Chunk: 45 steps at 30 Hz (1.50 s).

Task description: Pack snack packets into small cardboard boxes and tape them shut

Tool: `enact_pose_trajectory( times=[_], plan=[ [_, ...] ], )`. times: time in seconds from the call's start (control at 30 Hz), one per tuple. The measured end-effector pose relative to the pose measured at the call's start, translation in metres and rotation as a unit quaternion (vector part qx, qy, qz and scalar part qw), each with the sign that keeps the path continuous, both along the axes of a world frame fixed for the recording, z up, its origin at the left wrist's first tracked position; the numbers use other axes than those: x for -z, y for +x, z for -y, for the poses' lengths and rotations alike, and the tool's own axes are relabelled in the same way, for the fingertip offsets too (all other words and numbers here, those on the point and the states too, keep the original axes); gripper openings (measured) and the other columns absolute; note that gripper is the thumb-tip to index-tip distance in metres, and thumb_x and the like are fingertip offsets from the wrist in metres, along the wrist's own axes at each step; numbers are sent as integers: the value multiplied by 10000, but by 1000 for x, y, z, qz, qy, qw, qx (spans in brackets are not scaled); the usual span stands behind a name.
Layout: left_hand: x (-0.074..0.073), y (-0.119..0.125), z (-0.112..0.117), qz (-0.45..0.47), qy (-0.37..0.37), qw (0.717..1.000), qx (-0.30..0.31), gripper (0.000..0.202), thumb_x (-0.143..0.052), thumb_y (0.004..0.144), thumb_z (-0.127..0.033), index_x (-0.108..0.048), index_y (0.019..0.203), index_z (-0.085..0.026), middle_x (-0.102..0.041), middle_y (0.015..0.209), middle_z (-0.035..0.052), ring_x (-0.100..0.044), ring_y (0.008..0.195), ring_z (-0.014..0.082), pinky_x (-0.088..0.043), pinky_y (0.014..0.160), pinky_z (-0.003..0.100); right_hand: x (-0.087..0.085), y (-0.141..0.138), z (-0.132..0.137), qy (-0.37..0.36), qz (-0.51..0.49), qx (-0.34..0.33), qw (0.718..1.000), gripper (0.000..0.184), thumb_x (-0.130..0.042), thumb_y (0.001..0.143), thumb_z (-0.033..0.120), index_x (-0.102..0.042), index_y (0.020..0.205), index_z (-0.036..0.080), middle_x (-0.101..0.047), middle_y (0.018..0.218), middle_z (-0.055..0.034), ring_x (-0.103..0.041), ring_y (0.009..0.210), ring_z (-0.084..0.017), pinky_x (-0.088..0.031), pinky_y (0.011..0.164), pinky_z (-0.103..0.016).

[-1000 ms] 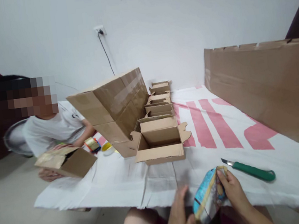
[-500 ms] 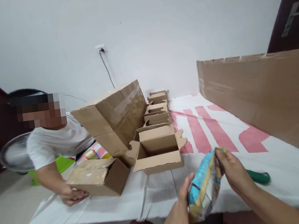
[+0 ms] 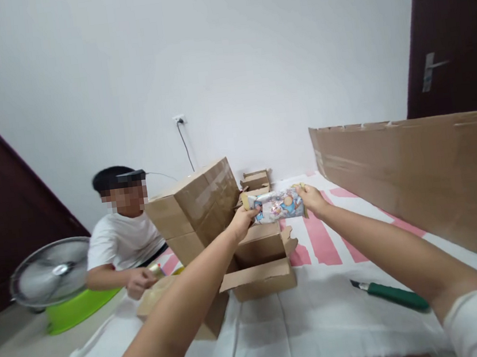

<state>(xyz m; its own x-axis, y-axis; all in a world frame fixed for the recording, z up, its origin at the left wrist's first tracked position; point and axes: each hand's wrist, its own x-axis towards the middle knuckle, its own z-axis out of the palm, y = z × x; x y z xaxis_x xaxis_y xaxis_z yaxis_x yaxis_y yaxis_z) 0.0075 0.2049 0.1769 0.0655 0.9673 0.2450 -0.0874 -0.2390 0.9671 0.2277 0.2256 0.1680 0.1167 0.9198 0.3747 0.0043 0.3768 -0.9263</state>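
Observation:
A printed snack packet [image 3: 279, 205], white with colourful cartoon figures and yellow ends, is stretched level between my two hands. My left hand [image 3: 243, 223] is closed on its left end, and my right hand [image 3: 312, 198] pinches the right end. Just below the packet stands an open cardboard box [image 3: 260, 280] with its flaps spread; my left forearm covers part of its left side. More open boxes [image 3: 256, 181] line up behind it, partly hidden by the packet.
Stacked taped boxes [image 3: 198, 201] rise at left of the row. A green utility knife [image 3: 394, 295], blade out, lies by my right forearm. A tall cardboard sheet [image 3: 416, 180] stands at right. A co-worker [image 3: 119, 239] holds a tape roll near another box [image 3: 215, 320]; a fan [image 3: 54, 270] stands behind.
Both my hands have lifted the packet forward and up, from the table's near edge to above the open box. The co-worker's hand has left the taped box and now holds the tape.

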Motion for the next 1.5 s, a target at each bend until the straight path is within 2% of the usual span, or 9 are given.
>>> enact_pose_trajectory(
  times=[0.17, 0.33, 0.43, 0.53, 0.67, 0.8, 1.07, 1.3, 1.5],
  plan=[
    [3, -5, 19, 37, -49, 998, -7, 261, -799, 642, -247, -635, 800, -121, -705, 672, 39, -681, 639, 196, -562, 665, 331, 14, -1, 13, -4, -17, -45, 999, 441, -565, 784, 623, -600, 820, 184, -662, 681, 3, -608, 750, -183, -496, 704, -296],
    [16, -8, 66, 64, -76, 995, -7, 331, -756, 710, -395, -634, 886, -142, -720, 757, 64, -703, 753, 241, -563, 674, 345, 34, 5, 63, -22, -33, -171, 984, 532, -581, 743, 699, -647, 838, 180, -686, 746, -39, -647, 755, -207, -528, 713, -319],
    [37, -9, 101, 64, -79, 995, -19, 483, -772, 652, -507, -629, 948, -153, -723, 805, 64, -694, 824, 274, -555, 706, 364, 53, 10, 102, -61, -46, -308, 948, 475, -657, 730, 640, -680, 831, 177, -691, 771, -46, -654, 764, -208, -537, 729, -328],
    [70, -15, 137, 30, -88, 995, -29, 604, -763, 608, -605, -629, 1009, -174, -721, 855, 59, -673, 844, 274, -542, 733, 371, 80, 17, 135, -107, -34, -353, 929, 438, -682, 735, 596, -710, 837, 171, -691, 753, -47, -644, 741, -200, -536, 729, -333],
    [127, -29, 172, -57, -154, 986, 8, 553, -732, 622, -637, -669, 956, -201, -683, 731, 39, -634, 712, 227, -518, 676, 346, 126, 17, 161, -149, -2, -360, 921, 430, -687, 730, 586, -740, 810, 168, -715, 784, -66, -640, 702, -197, -538, 690, -327],
    [175, -45, 179, -112, -167, 979, -18, 476, -731, 614, -621, -688, 810, -189, -640, 645, 27, -582, 624, 191, -467, 596, 297, 173, -4, 170, -154, -33, -327, 932, 427, -714, 711, 574, -741, 831, 166, -735, 776, -74, -665, 688, -212, -547, 674, -340],
    [214, -86, 139, -144, -109, 956, -229, 500, -689, 612, -644, -636, 787, -179, -662, 782, 53, -625, 812, 256, -505, 781, 369, 244, -41, 155, -109, 30, -164, 980, 438, -667, 765, 463, -617, 1102, 188, -704, 1094, -118, -661, 1002, -272, -512, 898, -418],
    [248, -90, 151, -291, 80, 843, -445, 580, -606, 779, -477, -457, 1260, -189, -491, 1268, 175, -469, 1235, 356, -350, 1069, 556, 256, -40, 157, -62, 180, -145, 971, 137, -539, 817, 282, -621, 887, 198, -692, 871, -59, -643, 825, -222, -500, 768, -339],
    [261, -65, 173, -477, 202, 806, -287, 482, -573, 827, -226, -518, 1302, -284, -478, 1349, 140, -503, 1241, 334, -450, 1005, 515, 251, -42, 159, -36, 240, -141, 960, 123, -514, 808, 233, -613, 869, 192, -659, 856, -60, -618, 817, -218, -479, 763, -328]
  ],
)
